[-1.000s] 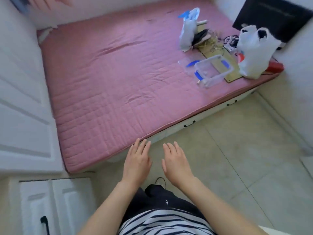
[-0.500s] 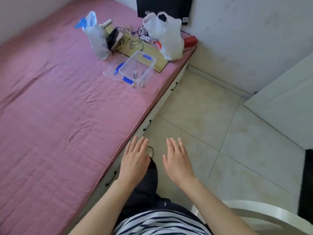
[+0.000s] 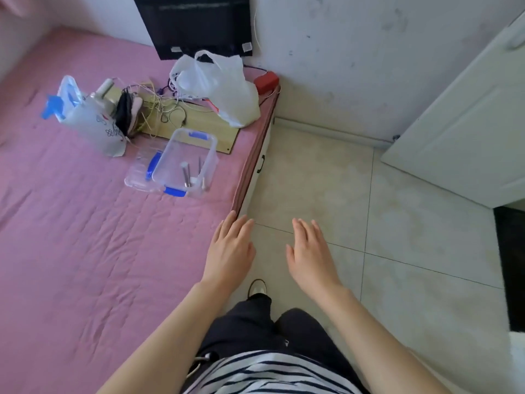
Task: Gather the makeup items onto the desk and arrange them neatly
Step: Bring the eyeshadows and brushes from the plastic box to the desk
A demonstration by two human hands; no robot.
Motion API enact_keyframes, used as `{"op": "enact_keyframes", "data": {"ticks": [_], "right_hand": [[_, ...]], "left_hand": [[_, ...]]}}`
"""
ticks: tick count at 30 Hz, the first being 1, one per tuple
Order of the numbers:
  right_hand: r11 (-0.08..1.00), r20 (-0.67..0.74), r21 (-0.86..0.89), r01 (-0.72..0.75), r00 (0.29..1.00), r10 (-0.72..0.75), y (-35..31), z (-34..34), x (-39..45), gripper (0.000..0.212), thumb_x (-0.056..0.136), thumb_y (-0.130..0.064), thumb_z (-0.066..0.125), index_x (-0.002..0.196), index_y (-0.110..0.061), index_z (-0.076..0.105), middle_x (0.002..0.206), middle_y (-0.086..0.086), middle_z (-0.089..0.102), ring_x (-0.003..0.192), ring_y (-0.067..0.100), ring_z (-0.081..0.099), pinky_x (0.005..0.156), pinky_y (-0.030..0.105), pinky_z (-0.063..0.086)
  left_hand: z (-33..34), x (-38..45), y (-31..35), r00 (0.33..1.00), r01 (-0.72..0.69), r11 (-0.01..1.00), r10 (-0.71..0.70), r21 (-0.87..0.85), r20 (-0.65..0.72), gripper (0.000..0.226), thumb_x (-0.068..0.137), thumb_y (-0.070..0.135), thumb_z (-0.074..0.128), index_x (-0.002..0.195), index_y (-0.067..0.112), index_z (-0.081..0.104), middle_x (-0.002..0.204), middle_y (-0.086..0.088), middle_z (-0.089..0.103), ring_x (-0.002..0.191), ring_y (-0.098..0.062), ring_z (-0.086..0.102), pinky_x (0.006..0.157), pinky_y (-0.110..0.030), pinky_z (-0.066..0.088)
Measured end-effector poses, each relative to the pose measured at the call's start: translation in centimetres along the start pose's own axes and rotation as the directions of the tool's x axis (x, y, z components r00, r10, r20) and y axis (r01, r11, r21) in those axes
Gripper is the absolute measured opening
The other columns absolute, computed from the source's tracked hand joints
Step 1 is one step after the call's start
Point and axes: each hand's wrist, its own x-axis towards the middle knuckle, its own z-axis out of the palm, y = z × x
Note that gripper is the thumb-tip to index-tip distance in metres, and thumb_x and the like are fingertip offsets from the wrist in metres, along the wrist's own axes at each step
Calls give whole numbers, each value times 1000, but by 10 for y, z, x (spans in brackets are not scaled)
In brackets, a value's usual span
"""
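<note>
A clear plastic box (image 3: 210,146) with blue clips sits on the pink bed (image 3: 85,237) near its right edge. Inside it lie a few slim makeup sticks (image 3: 186,173). Its clear lid (image 3: 139,169) rests under and beside it. My left hand (image 3: 231,251) hovers flat over the bed's edge, fingers extended, holding nothing. My right hand (image 3: 311,253) is held out over the tiled floor, also with nothing in it. Both hands are well short of the box.
A white plastic bag (image 3: 224,89), tangled cables on a wooden board (image 3: 196,120), a clear pouch (image 3: 91,120) with blue trim and a red box (image 3: 266,80) crowd the bed's far corner. A black screen (image 3: 196,24) hangs on the wall. A white door (image 3: 466,132) stands right.
My view has swung right and closer to the bed's far corner, so the box now lies nearer. Both hands stay held out flat and empty.
</note>
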Motion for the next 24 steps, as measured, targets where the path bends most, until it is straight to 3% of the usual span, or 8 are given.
{"op": "enact_keyframes", "data": {"ticks": [11, 24], "right_hand": [[998, -15, 13, -69, 997, 69, 18, -30, 94, 57, 99, -24, 44, 149, -5, 23, 153, 11, 30, 146, 33, 12, 119, 40, 18], [968, 114, -57, 243, 965, -236, 59, -92, 251, 55, 98, -18, 46, 146, -1, 26, 152, 15, 30, 145, 37, 12, 118, 45, 20]], "left_hand": [[-1, 120, 1, 998, -31, 998, 33, -53, 50, 45, 86, 8, 57, 130, 9, 51, 138, -5, 51, 141, -30, 29, 114, -46, 29], [13, 246, 42, 975, 220, 971, -223, -97, -22, 48, 84, 4, 58, 131, 9, 53, 137, -5, 53, 140, -31, 32, 113, -45, 30]]}}
